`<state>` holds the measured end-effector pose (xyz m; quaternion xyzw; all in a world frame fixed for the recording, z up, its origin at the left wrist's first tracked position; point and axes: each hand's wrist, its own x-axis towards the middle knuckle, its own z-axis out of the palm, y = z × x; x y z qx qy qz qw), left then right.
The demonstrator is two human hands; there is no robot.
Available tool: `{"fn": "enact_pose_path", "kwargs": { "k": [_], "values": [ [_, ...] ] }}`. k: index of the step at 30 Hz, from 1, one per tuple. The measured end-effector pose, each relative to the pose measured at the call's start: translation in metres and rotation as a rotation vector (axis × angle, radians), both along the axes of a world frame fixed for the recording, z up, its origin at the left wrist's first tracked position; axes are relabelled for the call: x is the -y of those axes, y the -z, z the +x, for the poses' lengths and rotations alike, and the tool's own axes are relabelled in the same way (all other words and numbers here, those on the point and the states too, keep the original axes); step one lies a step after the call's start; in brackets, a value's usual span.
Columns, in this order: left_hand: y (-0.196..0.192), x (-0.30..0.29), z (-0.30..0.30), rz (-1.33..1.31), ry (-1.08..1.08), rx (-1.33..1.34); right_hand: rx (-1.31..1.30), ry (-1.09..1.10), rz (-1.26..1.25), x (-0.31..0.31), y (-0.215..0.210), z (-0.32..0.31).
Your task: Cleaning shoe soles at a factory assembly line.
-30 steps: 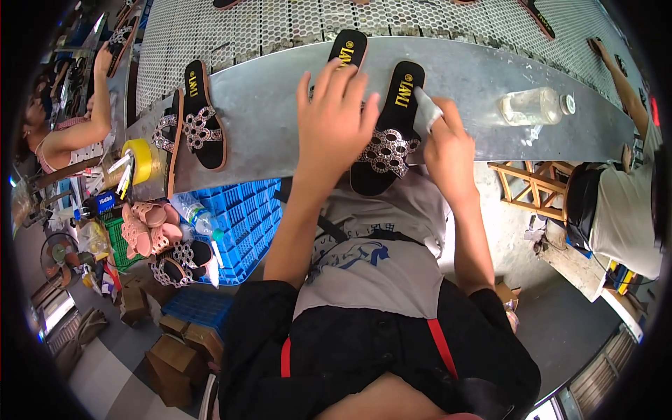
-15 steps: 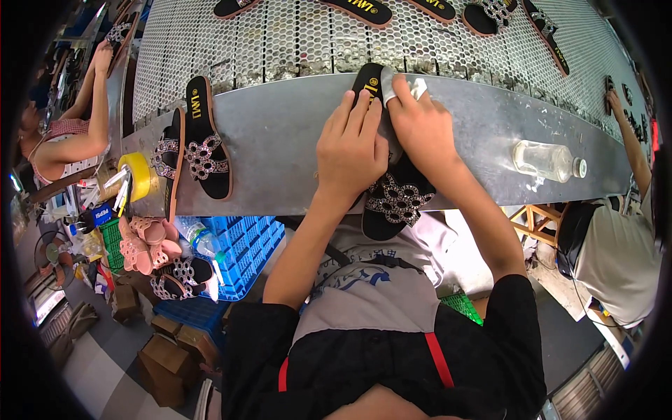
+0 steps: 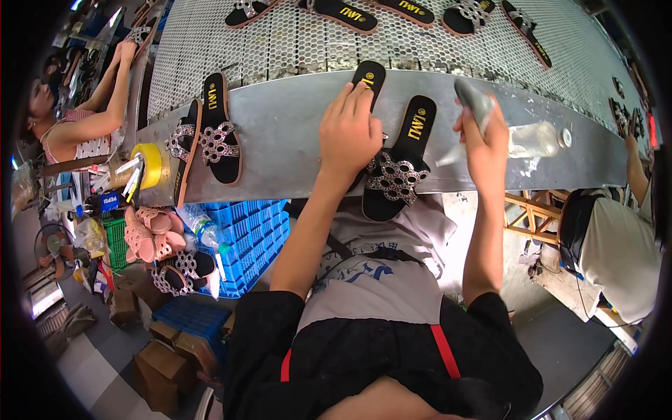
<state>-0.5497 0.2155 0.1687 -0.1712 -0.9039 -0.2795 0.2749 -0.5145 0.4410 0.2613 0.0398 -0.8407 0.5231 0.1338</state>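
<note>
My left hand [image 3: 348, 134] lies over a black sandal [image 3: 371, 75], its fingers stretched and close together, hiding most of that sandal. Beside it, a second black sandal [image 3: 417, 122] with a jewelled openwork strap rests on the metal ledge [image 3: 280, 133], its front end overhanging the near edge. To the right, raised off that sandal, my right hand [image 3: 484, 143] is closed round a crumpled grey cloth [image 3: 473, 99], smeared by motion. A whitish tip sticks out at the left of this hand. Just behind it lies a clear bottle [image 3: 533, 140] on its side.
Another jewelled pair [image 3: 221, 147] sits left on the ledge, near yellow tape [image 3: 155, 166] and pens. Beyond runs a mesh conveyor [image 3: 280, 45] carrying several sandals. A blue crate [image 3: 245, 241] and pink sandals [image 3: 150, 234] are below left. Co-workers sit at both sides.
My right hand has lifted off the sandals and swung right with the cloth, uncovering the right sandal's insole. My left hand stays on the left sandal. Sandals on the mesh have shifted left.
</note>
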Motion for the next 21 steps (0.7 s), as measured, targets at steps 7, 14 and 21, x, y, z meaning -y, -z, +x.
{"fn": "enact_pose_path", "kwargs": {
  "k": [7, 14, 21],
  "values": [
    [-0.002, -0.006, 0.0, 0.027, 0.024, -0.039, 0.132, 0.315, -0.693, -0.04, -0.009, 0.072],
    [-0.002, 0.001, 0.005, -0.014, 0.027, 0.009, -0.146, 0.67, -0.14, -0.103, -0.024, 0.077],
    [-0.004, 0.001, 0.006, 0.009, 0.027, 0.015, -0.228, 0.734, 0.756, -0.12, -0.026, 0.046]
  ]
}}
